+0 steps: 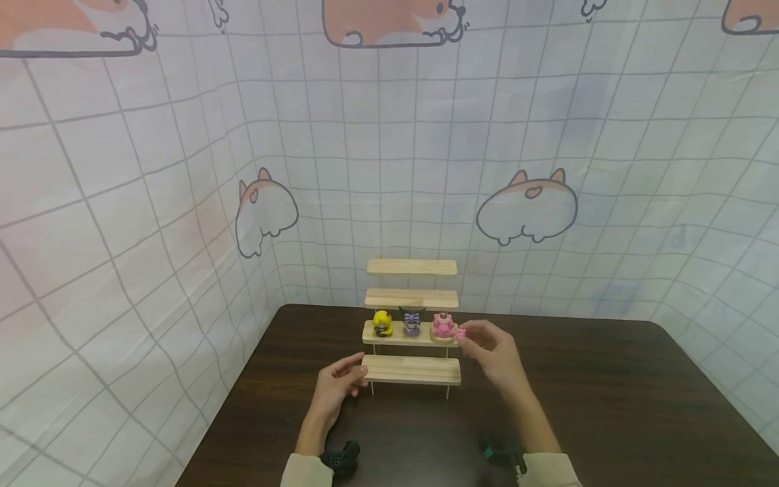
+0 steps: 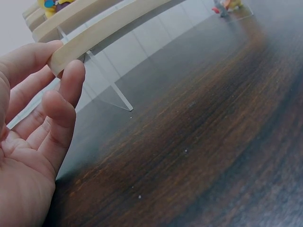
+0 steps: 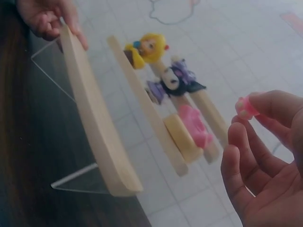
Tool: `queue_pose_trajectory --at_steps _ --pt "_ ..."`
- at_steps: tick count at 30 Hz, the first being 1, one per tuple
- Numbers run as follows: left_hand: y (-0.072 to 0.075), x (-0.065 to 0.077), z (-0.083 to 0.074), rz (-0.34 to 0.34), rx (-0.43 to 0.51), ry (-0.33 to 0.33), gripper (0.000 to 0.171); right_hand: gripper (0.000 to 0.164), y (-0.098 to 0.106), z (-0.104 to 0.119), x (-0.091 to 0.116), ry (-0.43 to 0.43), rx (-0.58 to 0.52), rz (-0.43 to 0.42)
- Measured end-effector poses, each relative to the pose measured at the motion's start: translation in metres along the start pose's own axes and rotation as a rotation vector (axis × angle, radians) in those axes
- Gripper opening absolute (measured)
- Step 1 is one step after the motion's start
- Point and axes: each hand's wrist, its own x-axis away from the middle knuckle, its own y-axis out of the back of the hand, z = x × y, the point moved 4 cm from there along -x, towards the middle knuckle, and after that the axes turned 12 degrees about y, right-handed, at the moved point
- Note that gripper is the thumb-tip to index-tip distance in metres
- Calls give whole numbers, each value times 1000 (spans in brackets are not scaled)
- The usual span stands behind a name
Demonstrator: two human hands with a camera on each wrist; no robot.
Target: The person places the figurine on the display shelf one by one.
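Note:
A wooden tiered display stand [image 1: 411, 369] with clear supports is between my hands. My left hand [image 1: 341, 384] grips the left end of its lowest board, fingertips at the edge in the left wrist view. On the board above stand a yellow figurine [image 1: 382, 323], a purple figurine with black pointed ears [image 1: 412, 322] and a pink figurine on a pale round base [image 1: 443, 325]. My right hand [image 1: 491, 348] pinches a small pink piece [image 3: 246, 108] between thumb and fingertip, just right of the pink figurine; the other fingers curl loosely.
The dark wood table [image 1: 596, 392] extends on both sides of the stand, with a patterned cloth backdrop [image 1: 389, 169] behind it. Dark wrist devices [image 1: 342, 458] sit below both hands. Small colourful objects [image 2: 229, 6] appear at the left wrist view's top right.

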Motion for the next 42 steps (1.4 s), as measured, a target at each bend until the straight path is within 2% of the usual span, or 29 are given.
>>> queue_pose_trajectory --at_steps 10,18,30,36,42 --pt "0 0 0 2 -10 -11 47 19 -30 0 4 25 1 55" --pt "1 0 2 3 -3 -9 45 19 -54 -6 9 -8 0 104" --pt "2 0 2 15 -3 -7 45 13 -91 -16 17 -86 47 111" --pt "1 0 1 8 -15 -15 47 14 -105 -15 24 -58 40 136" --pt "1 -1 1 10 -1 -13 46 13 -113 -14 25 -4 64 113"
